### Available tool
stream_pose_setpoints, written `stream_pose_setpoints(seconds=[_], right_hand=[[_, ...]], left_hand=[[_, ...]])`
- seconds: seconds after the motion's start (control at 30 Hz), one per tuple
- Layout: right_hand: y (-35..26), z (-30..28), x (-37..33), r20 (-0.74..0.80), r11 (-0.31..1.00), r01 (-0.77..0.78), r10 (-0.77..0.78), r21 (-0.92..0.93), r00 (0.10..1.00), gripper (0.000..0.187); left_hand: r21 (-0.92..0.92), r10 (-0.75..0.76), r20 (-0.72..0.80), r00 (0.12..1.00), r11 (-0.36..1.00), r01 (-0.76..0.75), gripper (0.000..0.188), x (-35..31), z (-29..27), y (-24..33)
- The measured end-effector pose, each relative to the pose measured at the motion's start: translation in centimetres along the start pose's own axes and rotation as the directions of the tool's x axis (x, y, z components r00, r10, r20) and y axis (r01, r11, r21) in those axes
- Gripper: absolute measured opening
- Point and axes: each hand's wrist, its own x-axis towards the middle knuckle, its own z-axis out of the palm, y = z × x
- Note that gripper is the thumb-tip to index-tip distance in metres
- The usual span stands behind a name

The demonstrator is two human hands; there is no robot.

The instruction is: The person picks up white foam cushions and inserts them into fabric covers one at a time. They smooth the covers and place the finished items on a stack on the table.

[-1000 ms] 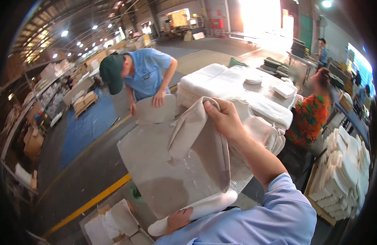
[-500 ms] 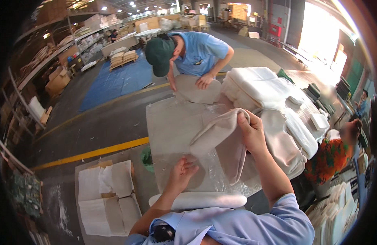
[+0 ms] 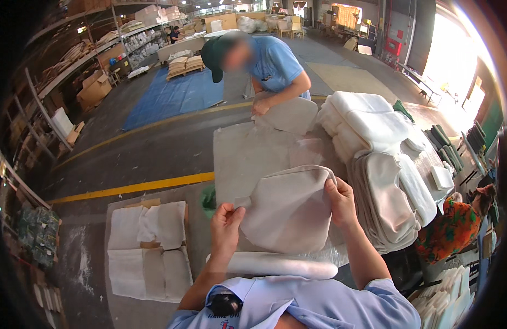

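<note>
A beige cushion cover (image 3: 289, 211) with rounded corners hangs spread out in front of me, above the table (image 3: 234, 153). My right hand (image 3: 342, 203) pinches its upper right corner, where a seam shows. On the opposite side my left hand (image 3: 227, 226) is closed at the edge, thumb against fingers, on a small thin flap there. Across the table a co-worker in a blue shirt (image 3: 281, 63) and dark cap bends over a similar beige piece (image 3: 289, 115), both hands at its left end.
Stacked beige covers (image 3: 382, 192) and a pile of folded white padding (image 3: 369, 120) fill the table's right side. A long white roll (image 3: 275, 264) lies along my edge. White and beige pieces (image 3: 149, 247) rest on cardboard at the left. A person in orange (image 3: 454, 227) is at the right.
The cover, folded and hanging from my right hand before, is now spread out flat. My left hand has gone from open and empty to gripping its left edge. The co-worker's hands have come together.
</note>
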Motion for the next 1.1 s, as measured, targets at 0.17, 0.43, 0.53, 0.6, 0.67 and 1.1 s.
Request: stream_pose_setpoints(seconds=[0.17, 0.43, 0.53, 0.6, 0.67, 1.1], right_hand=[[0.7, 1.1, -0.4, -0.072, 0.996, 0.061, -0.056, 0.067, 0.996, 0.023], [2.4, 2.3, -1.3, 0.037, 0.975, 0.050, -0.059, 0.214, 0.998, 0.021], [1.8, 3.4, -1.8, -0.011, 0.995, 0.082, -0.082, 0.057, 0.997, 0.024], [1.5, 3.0, -1.9, -0.018, 0.994, 0.106, -0.107, -0.032, 0.994, 0.026], [1.8, 1.2, -2.1, 0.031, 0.993, 0.100, -0.098, -0.065, 0.995, 0.028], [3.5, -1.3, -2.7, -0.099, 0.984, 0.162, -0.169, -0.071, 0.981, 0.034]], left_hand=[[-0.274, -0.323, 0.439, 0.838, 0.841, 0.467, 0.042, -1.8, -2.0, 0.3], [-0.523, -0.162, 0.745, 0.647, 0.459, 0.718, 0.074, -4.1, 0.8, -3.8], [-0.570, -0.170, 0.656, 0.735, 0.527, 0.631, 0.070, -3.4, 1.4, -2.5], [-0.600, -0.151, 0.635, 0.758, 0.521, 0.607, 0.065, -2.9, 1.8, -1.8], [-0.636, -0.137, 0.638, 0.757, 0.460, 0.620, 0.059, -2.5, 2.0, -1.2], [-0.540, -0.233, 0.679, 0.696, 0.484, 0.689, 0.063, -4.1, 3.0, 0.2]])
